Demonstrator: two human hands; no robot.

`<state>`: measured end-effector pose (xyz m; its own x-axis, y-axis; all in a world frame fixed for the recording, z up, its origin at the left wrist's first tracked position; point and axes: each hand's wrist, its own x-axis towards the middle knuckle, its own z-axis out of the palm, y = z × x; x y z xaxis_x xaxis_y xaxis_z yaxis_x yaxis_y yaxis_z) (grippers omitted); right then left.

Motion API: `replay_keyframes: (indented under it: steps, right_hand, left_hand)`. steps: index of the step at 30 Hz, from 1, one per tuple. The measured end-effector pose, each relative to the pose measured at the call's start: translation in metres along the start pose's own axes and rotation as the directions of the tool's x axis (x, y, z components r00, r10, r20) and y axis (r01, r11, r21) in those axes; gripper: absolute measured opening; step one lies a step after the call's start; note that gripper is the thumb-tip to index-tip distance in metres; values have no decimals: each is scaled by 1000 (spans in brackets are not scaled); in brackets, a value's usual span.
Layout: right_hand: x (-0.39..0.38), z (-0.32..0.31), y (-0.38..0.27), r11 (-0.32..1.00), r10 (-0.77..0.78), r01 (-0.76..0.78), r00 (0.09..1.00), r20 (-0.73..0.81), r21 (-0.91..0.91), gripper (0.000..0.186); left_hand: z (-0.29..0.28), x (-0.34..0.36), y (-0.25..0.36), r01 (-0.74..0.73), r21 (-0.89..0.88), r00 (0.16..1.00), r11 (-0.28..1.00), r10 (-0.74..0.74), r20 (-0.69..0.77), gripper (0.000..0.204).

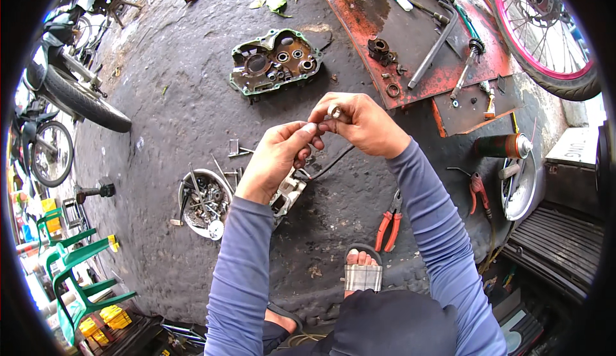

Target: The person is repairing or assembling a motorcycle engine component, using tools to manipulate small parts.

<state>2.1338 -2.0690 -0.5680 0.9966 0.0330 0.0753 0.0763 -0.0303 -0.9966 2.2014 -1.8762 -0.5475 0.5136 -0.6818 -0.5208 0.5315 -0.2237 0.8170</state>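
My left hand [277, 158] and my right hand [364, 123] meet at the fingertips above the ground, both pinched closed. A short metal cylinder with a hollow end, like a small socket or bushing [333, 111], is held in the curled fingers of my right hand. Whatever my left thumb and fingertips pinch is too small or hidden to make out. Partly behind my left hand lies a light metal engine part [290, 193], with a thin dark hose or rod [333, 163] beside it. Beyond both hands rests an open engine case half [276, 64] with a green gasket edge.
A bowl [181, 197] of small metal parts stands left. Red-handled pliers [388, 225], a red air gun [477, 192] and a spray can [502, 145] lie right. Tools cover a rusty red metal sheet [420, 41]. Motorbike wheels [80, 96] and green chairs [80, 285] stand around.
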Motion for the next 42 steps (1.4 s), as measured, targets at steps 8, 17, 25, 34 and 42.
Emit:
replay_keyframes:
  steps: [8,17,25,34,42]
  right_hand:
    - [2,0,-3,992,-43,45,999,18,-114,8]
    - [2,5,-17,962,29,-42,998,-51,-271,9]
    - [6,15,-17,872,-38,-26,992,-120,-489,11]
    - [-16,11,-33,678,-331,82,921,-203,-731,22]
    - [-97,22,-84,963,-106,-13,901,-421,-269,24]
  left_hand:
    - [-10,4,-1,19,-76,992,997,-9,129,23]
    - [19,-4,-7,-139,283,959,949,200,-202,16]
    - [33,-4,-21,-285,826,671,487,717,-191,14]
    - [19,-1,-19,-312,601,813,735,534,-232,19]
    - [7,11,20,32,142,994,989,-17,-105,18]
